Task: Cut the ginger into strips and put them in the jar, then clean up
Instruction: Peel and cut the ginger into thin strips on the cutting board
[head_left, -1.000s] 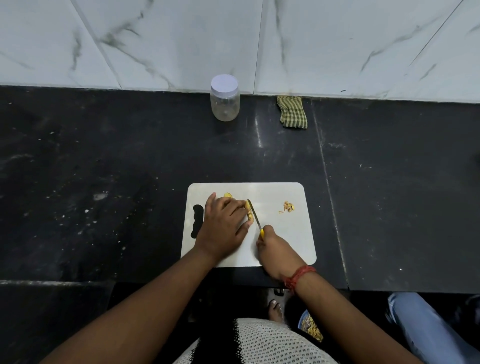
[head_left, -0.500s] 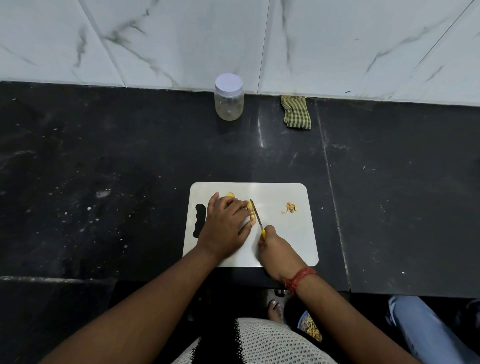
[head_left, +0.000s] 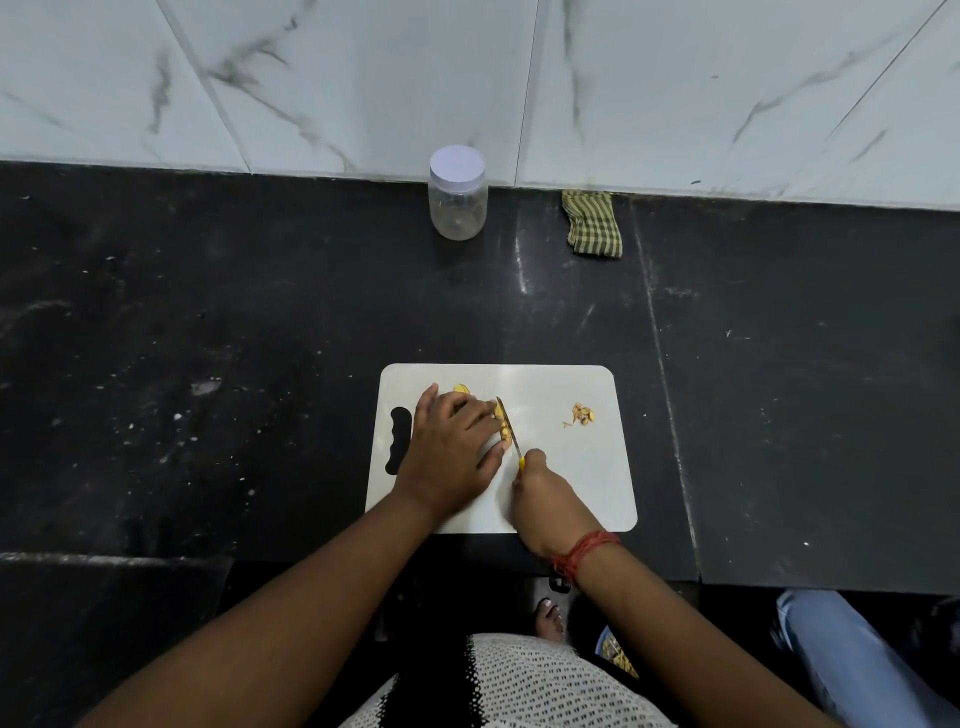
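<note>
left hand (head_left: 451, 453) fingers clamp ginger (head_left: 502, 422) | right hand (head_left: 545, 499) grips knife (head_left: 508, 425), blade beside fingertips

One head-worn wide-angle view looks steeply down from close above, facing the marble wall (head_left: 363, 78) at frame top; cutting board (head_left: 571, 478) sits lower centre

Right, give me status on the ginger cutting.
Left hand pinning ginger on cutting board. Right hand gripping knife, blade at ginger. Jar lidded, nothing obstructing.
</note>
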